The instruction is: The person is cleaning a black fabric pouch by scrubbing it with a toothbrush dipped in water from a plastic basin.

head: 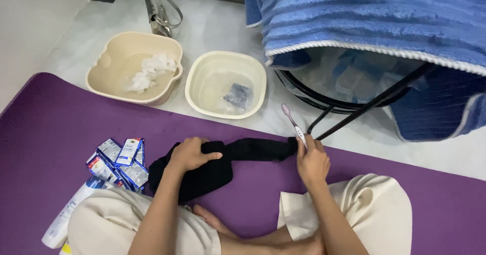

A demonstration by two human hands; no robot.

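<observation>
A black cloth item (238,156) lies stretched across the purple mat (50,133) in front of my crossed legs. My left hand (190,153) presses down on its wider left part. My right hand (312,161) grips the narrow right end of the cloth together with a pink and white toothbrush (293,124), whose bristle head points up and away from me.
Two basins stand on the white floor beyond the mat: a beige one (109,55) with white foam and a cream one (202,67) with water and a grey-blue cloth. Blue sachets (121,161) and a white bottle (63,217) lie at left. A blue towel (374,17) drapes a black rack at right.
</observation>
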